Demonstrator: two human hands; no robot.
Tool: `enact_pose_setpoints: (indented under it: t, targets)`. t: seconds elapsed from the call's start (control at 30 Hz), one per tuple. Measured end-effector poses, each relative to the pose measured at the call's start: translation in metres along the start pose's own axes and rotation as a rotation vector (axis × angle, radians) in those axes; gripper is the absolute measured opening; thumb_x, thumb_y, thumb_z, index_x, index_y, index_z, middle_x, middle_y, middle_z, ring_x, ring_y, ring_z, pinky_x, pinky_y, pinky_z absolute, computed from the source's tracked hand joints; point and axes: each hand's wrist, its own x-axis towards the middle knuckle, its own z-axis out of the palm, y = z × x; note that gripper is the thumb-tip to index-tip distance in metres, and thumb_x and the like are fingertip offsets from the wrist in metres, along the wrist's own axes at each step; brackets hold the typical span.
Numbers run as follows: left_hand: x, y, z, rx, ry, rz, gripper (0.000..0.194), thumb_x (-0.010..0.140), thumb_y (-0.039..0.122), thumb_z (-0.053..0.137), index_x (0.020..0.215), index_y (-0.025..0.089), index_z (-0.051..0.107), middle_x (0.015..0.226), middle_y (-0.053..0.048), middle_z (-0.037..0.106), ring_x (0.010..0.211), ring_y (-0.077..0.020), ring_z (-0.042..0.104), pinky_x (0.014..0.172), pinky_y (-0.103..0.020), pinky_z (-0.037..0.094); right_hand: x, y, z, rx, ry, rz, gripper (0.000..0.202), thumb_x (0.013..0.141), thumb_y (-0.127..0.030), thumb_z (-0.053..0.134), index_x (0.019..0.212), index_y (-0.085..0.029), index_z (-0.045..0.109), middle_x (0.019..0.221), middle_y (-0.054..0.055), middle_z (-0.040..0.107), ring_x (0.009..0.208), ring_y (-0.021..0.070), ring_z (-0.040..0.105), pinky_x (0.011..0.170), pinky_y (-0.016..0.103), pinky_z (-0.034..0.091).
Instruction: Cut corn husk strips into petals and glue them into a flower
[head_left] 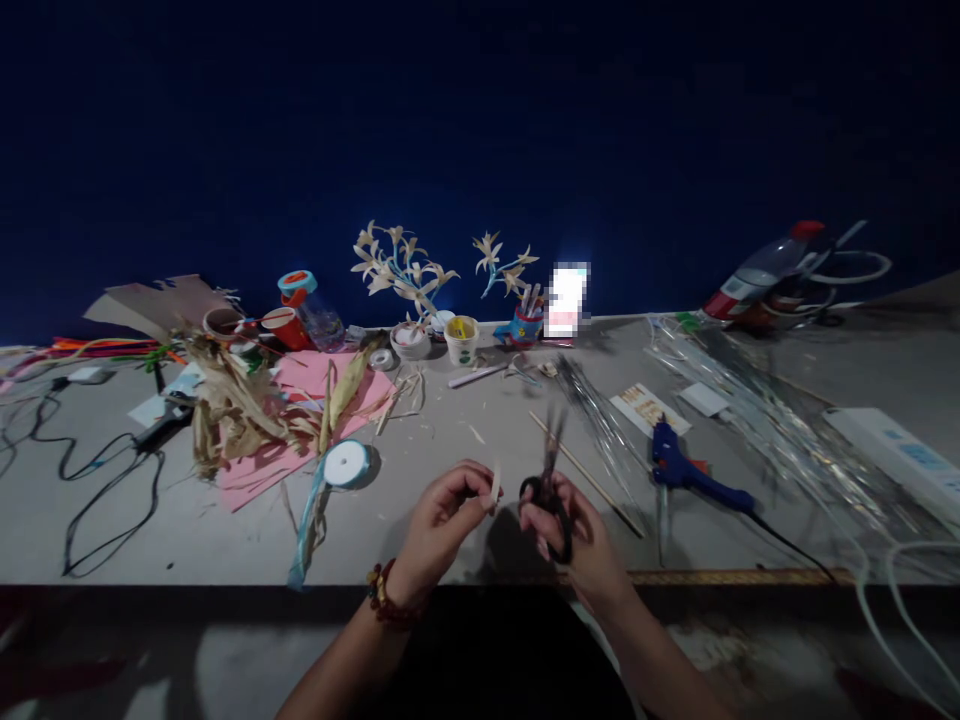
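Between the thumb and fingers of my left hand is a small pale strip, held upright near the table's front edge. My right hand grips black-handled scissors, whose blades point up and away and look slightly blurred. The two hands are apart, with the strip to the left of the scissors. Left of my left hand lies a roll of light blue ribbon. A thin stick lies on the table just beyond my right hand.
Dried husks lie on pink paper at the left. Pale flower sprays stand at the back, beside a white cup and a glowing screen. A blue glue gun and clear plastic packets lie at the right.
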Motion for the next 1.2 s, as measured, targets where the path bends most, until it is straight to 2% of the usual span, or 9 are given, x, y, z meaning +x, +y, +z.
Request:
enact_pose_setpoints:
  t: [0.17, 0.3, 0.6, 1.2]
  targets:
    - [0.002, 0.005, -0.005, 0.045, 0.01, 0.073, 0.016, 0.092, 0.026, 0.062, 0.079, 0.017, 0.06, 0.097, -0.008, 0.059, 0.097, -0.0213, 0.056, 0.088, -0.032, 0.042, -0.025, 0.011, -0.021, -0.166, -0.243, 0.148, 0.047, 0.071, -0.058, 0.078, 0.084, -0.021, 0.052, 0.073, -0.002, 0.056, 0.056, 0.0108, 0.049, 0.055, 0.024, 0.042]
    - [0.003, 0.004, -0.005, 0.055, 0.009, 0.093, 0.019, 0.091, 0.03, 0.063, 0.077, 0.017, 0.06, 0.094, -0.008, 0.059, 0.093, -0.0213, 0.056, 0.085, -0.032, 0.043, -0.034, 0.003, -0.019, -0.249, -0.331, 0.184, 0.048, 0.072, -0.061, 0.075, 0.079, -0.022, 0.048, 0.071, -0.002, 0.054, 0.057, 0.0109, 0.047, 0.054, 0.024, 0.039]
    - [0.001, 0.0, 0.0, 0.024, -0.041, 0.101, 0.021, 0.091, 0.032, 0.064, 0.077, 0.017, 0.057, 0.086, -0.006, 0.059, 0.084, -0.0187, 0.055, 0.076, -0.029, 0.043, -0.024, -0.004, -0.005, -0.228, -0.327, 0.159, 0.058, 0.071, -0.074, 0.069, 0.08, -0.021, 0.048, 0.061, -0.006, 0.048, 0.056, 0.0109, 0.042, 0.055, 0.024, 0.035]
    - [0.002, 0.003, 0.004, 0.025, -0.02, 0.124, 0.023, 0.091, 0.032, 0.063, 0.076, 0.017, 0.056, 0.084, -0.006, 0.059, 0.083, -0.019, 0.055, 0.075, -0.029, 0.043, -0.023, -0.009, 0.001, -0.223, -0.299, 0.16, 0.058, 0.069, -0.074, 0.07, 0.076, -0.022, 0.046, 0.058, -0.007, 0.047, 0.053, 0.0099, 0.041, 0.053, 0.023, 0.034]
